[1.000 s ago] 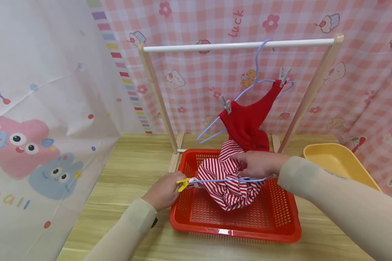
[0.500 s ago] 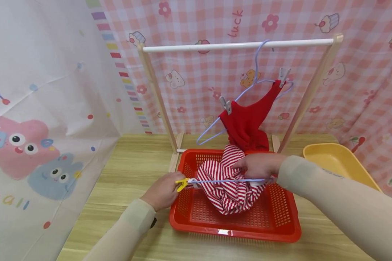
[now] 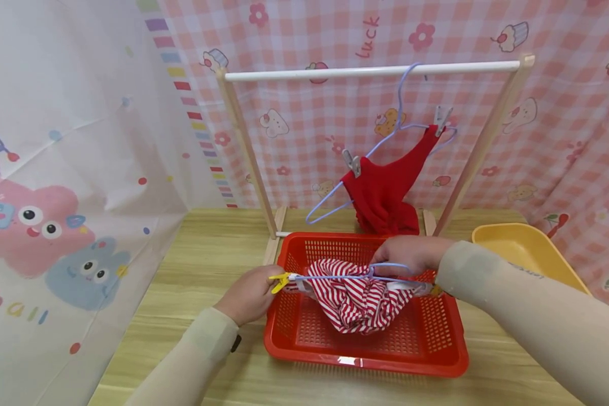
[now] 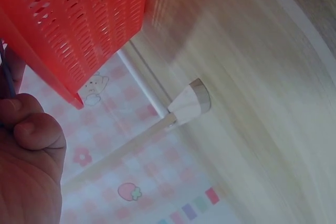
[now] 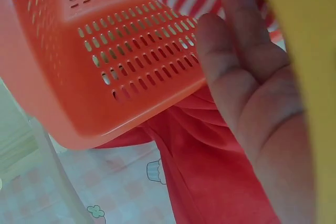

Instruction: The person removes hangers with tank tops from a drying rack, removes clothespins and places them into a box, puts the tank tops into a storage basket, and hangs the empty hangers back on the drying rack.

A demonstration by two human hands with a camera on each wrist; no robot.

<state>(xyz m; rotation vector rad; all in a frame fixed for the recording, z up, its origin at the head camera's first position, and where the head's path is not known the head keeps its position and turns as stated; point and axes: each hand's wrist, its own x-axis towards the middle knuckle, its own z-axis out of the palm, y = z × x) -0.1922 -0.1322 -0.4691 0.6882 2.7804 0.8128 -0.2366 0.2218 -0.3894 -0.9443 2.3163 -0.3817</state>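
Observation:
In the head view, a red-and-white striped garment (image 3: pixel 355 310) lies bunched inside a red basket (image 3: pixel 365 361). A light-blue hanger (image 3: pixel 335 277) crosses over it, with yellow clothespins (image 3: pixel 282 282) at its ends; the right one is mostly hidden. My left hand (image 3: pixel 247 294) grips the hanger's left end beside the basket rim; its curled fingers (image 4: pixel 37 129) show in the left wrist view. Near the hanger's hook, my right hand (image 3: pixel 411 254) pinches the striped garment, which partly hides its fingertips. Its thumb (image 5: pixel 218 40) lies by the stripes in the right wrist view.
Behind the basket stands a wooden rack with a white rod (image 3: pixel 309 74). From it hangs another blue hanger (image 3: pixel 330 194) with a red garment (image 3: pixel 385 186) clipped by grey clothespins (image 3: pixel 352 163). A yellow tray (image 3: pixel 517 242) sits at the right on the wooden table (image 3: pixel 198 254).
My right hand has drawn the striped garment's upper part down from the basket's back edge into the basket. The hanger's hook has tilted up into view. My left hand has hardly moved.

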